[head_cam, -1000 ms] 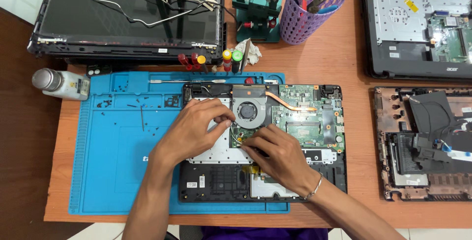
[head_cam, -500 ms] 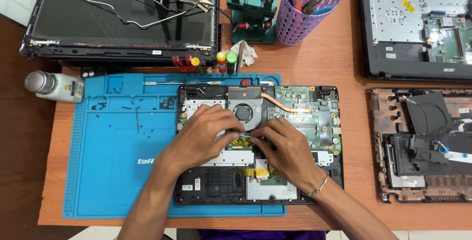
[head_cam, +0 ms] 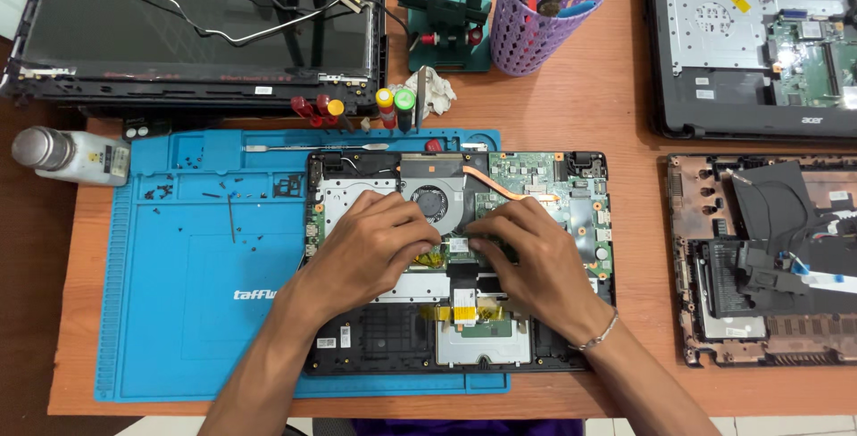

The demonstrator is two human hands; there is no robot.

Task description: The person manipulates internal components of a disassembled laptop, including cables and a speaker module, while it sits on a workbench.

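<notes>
Head view, both hands' curled fingers [head_cam: 420, 238] pressing green circuit board [head_cam: 536, 188], opened laptop [head_cam: 375, 347]

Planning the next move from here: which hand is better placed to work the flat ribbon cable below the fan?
Probably the right hand: its fingertips rest directly above the flat ribbon cable. The left hand sits further left, fingers by the fan.

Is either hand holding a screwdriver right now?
No: the left hand and right hand rest bare on the opened laptop, fingertips near its fan; the screwdrivers lie behind the mat.
</notes>
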